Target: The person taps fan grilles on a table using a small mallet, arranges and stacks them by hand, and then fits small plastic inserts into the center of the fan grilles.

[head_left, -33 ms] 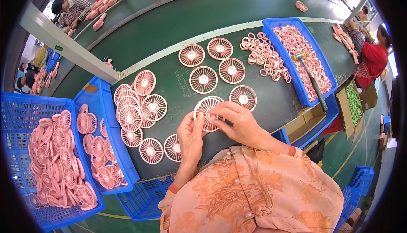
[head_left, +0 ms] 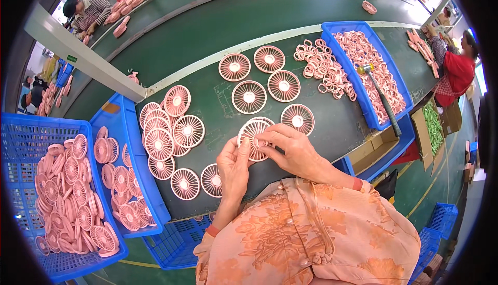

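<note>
Head view, catalogue of the desk.

Grille (head_left: 252, 132): pink, round, spoked; held up just above the green desk (head_left: 332, 124), directly in front of the person, between both hands. No long axis; its face tilts toward the camera.

Left hand (head_left: 234, 164): fingers closed on the grille's lower left rim, thumb against it.

Right hand (head_left: 291, 147): fingers pinched at the grille's centre and right edge, covering part of it. Whether a small ring sits under the fingertips cannot be told. Both hands touch the grille; the right covers more of it.

Loose grilles: five lie flat beyond the hands (head_left: 249, 97); an overlapping pile lies to the left (head_left: 165, 126), with two more near the left hand (head_left: 211, 179).

Loose rings (head_left: 324, 67): pink, heaped on the desk to the upper right, well apart from the hands.

Bin (head_left: 399, 85), blue, right: full of pink rings; a hammer (head_left: 381, 98) lies across them, handle toward the person.

Tray (head_left: 134, 145), blue, left: grilles in a shallow layer.

Crate (head_left: 23, 145), blue mesh, far left: heaped with grilles.

Conveyor (head_left: 249, 20): behind the desk, scattered pink parts; other people work at its far side and at the right.
</note>
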`<action>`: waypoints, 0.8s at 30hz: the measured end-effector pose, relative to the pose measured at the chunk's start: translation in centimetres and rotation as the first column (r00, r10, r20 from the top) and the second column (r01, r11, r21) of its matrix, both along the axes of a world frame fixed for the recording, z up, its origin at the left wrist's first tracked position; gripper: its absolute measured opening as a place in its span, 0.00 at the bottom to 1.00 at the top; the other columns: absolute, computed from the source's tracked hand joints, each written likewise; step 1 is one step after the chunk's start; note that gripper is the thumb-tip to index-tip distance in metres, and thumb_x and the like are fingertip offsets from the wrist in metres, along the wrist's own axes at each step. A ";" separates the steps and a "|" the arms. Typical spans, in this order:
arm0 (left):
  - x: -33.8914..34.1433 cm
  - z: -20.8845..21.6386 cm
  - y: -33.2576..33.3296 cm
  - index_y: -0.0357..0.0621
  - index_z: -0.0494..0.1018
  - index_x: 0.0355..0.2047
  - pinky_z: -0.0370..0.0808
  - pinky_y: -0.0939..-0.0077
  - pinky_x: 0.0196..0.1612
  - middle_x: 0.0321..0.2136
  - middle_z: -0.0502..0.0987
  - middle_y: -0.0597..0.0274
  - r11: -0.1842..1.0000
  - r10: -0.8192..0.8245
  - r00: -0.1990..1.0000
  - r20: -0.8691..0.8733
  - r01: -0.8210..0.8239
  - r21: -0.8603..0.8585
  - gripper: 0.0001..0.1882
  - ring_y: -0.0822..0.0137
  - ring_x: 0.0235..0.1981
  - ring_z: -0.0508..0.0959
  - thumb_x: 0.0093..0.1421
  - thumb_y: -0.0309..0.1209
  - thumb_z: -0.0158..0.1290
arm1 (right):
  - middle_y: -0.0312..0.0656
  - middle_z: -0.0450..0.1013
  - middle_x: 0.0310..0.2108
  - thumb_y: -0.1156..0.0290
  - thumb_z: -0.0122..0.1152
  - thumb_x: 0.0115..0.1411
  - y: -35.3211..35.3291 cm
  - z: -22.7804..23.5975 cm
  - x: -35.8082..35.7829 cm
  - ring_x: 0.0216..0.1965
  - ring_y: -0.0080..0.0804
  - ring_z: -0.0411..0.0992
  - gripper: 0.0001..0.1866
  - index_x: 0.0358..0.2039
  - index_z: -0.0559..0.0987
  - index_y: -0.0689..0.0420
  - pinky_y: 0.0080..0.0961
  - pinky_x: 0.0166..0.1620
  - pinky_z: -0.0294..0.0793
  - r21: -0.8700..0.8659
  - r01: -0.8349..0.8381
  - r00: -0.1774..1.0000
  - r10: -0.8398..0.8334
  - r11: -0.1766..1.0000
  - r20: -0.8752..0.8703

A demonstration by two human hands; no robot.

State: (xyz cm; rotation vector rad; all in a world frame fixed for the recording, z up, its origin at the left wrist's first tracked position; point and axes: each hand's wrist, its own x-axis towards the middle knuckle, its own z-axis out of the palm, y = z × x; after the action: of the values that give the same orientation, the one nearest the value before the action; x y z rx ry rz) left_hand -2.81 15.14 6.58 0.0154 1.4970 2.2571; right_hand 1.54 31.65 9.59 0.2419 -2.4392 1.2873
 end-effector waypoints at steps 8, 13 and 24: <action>0.0 0.6 -0.3 0.30 0.74 0.47 0.81 0.82 0.35 0.37 0.82 0.58 0.979 -0.130 0.986 -0.101 0.111 -0.169 0.15 0.75 0.33 0.82 0.72 0.33 0.50 | 0.44 0.77 0.36 0.74 0.68 0.56 1.0 0.4 0.3 0.36 0.42 0.77 0.11 0.41 0.82 0.60 0.33 0.39 0.79 0.082 -0.111 0.990 0.103 0.990 0.098; -0.4 0.0 -0.8 0.30 0.75 0.46 0.79 0.83 0.33 0.35 0.82 0.59 0.956 -0.191 0.976 -0.108 0.160 -0.247 0.15 0.76 0.31 0.81 0.72 0.33 0.49 | 0.43 0.74 0.36 0.72 0.65 0.57 1.2 0.0 0.7 0.38 0.44 0.76 0.09 0.39 0.81 0.59 0.37 0.39 0.78 0.129 -0.147 0.989 0.146 0.981 0.022; -1.1 1.8 -0.3 0.29 0.78 0.43 0.75 0.84 0.34 0.32 0.82 0.62 0.867 -0.446 0.895 -0.014 0.427 -0.257 0.15 0.79 0.30 0.78 0.71 0.32 0.51 | 0.42 0.74 0.40 0.75 0.63 0.58 3.8 0.6 3.0 0.41 0.38 0.75 0.10 0.41 0.79 0.60 0.33 0.42 0.77 0.204 -0.411 0.909 0.416 0.888 0.023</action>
State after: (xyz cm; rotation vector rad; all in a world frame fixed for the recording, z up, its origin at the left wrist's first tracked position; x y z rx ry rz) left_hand -3.90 14.79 8.38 0.3344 1.6123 1.7163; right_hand 4.49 35.44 10.23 0.8704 -2.5903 1.1745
